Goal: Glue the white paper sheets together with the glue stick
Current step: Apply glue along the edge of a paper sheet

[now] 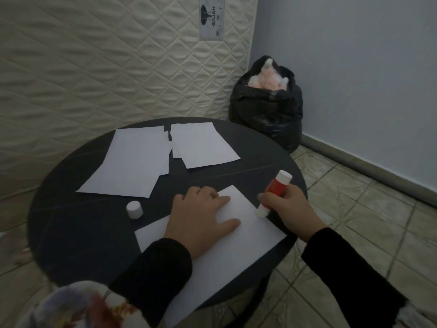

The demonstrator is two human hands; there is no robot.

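A white paper sheet lies at the near edge of the round black table. My left hand presses flat on it with the fingers spread. My right hand grips the red and white glue stick, tilted, its lower tip touching the sheet's right edge. The glue stick's white cap stands on the table to the left of my left hand. More white sheets lie further back: a stack on the left and another on the right.
A full black rubbish bag stands on the tiled floor behind the table, against the blue wall. A quilted mattress leans upright behind the table. Patterned cloth shows at the bottom left.
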